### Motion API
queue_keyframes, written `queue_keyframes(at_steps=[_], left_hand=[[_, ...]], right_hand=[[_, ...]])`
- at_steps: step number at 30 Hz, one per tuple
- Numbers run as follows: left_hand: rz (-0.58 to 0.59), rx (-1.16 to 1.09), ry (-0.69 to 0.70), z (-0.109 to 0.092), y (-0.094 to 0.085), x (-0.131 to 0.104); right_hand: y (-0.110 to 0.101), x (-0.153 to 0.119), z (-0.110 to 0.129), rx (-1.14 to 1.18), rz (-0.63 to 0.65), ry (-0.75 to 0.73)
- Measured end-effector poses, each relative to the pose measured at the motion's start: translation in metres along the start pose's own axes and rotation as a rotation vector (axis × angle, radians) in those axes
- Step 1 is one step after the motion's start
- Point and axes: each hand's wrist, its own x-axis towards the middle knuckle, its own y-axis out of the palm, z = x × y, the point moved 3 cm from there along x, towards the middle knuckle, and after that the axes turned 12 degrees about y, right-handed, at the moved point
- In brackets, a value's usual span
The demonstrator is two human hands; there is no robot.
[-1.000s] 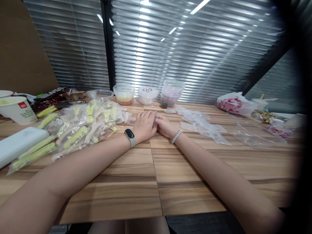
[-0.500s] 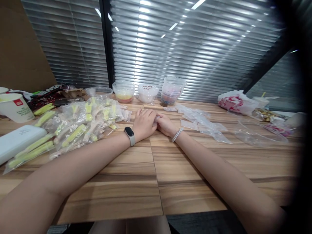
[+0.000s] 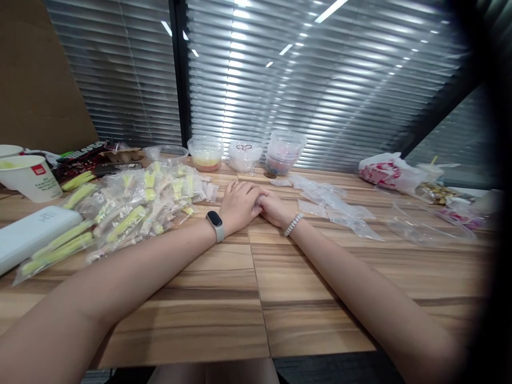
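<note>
My left hand (image 3: 240, 204) rests on the wooden table (image 3: 208, 320), curled over the fingers of my right hand (image 3: 275, 208). The two hands are clasped together near the middle of the table. Most of the right hand's fingers are hidden beneath the left, so their pose is unclear. No object shows between the hands. Just left of them lies a heap of clear plastic packets (image 3: 132, 218) with yellow and pale pieces inside. To the right of them lie several flat, clear plastic bags (image 3: 330, 200).
Clear plastic bowls (image 3: 205, 153) and a stack of tubs (image 3: 285, 152) stand by the blinds. A paper cup (image 3: 34, 178) and a white box (image 3: 38, 234) are at left. At right are a red-and-white bag (image 3: 386, 172) and clear plastic packaging (image 3: 424, 221).
The view has shifted slightly, so things appear a little lower and farther right. My hands stay clasped in the same place.
</note>
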Motion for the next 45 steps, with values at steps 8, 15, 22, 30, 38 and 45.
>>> queue_keyframes(at_steps=[8,15,22,30,38,45], left_hand=[[0.035,-0.029,0.019,-0.0002,-0.0006,0.0015],[0.049,-0.024,0.024,-0.0001,-0.0004,0.0005],[0.036,-0.021,0.027,-0.0026,-0.0005,0.0008],[0.036,-0.056,0.031,-0.0066,-0.0045,0.0008],[0.03,-0.059,0.022,-0.0061,-0.003,0.0001],[0.031,-0.046,0.031,-0.0078,-0.0033,-0.0003]], right_hand=[[0.0016,-0.0026,0.0029,-0.023,-0.066,0.028],[-0.0009,-0.0021,0.0016,-0.05,-0.124,0.05],[-0.0069,0.0021,-0.0047,-0.043,-0.117,0.038],[-0.0069,0.0021,-0.0038,-0.046,-0.136,0.067],[-0.0064,0.0025,-0.0044,-0.045,-0.148,0.054],[-0.0003,-0.0014,-0.0006,-0.036,-0.197,0.094]])
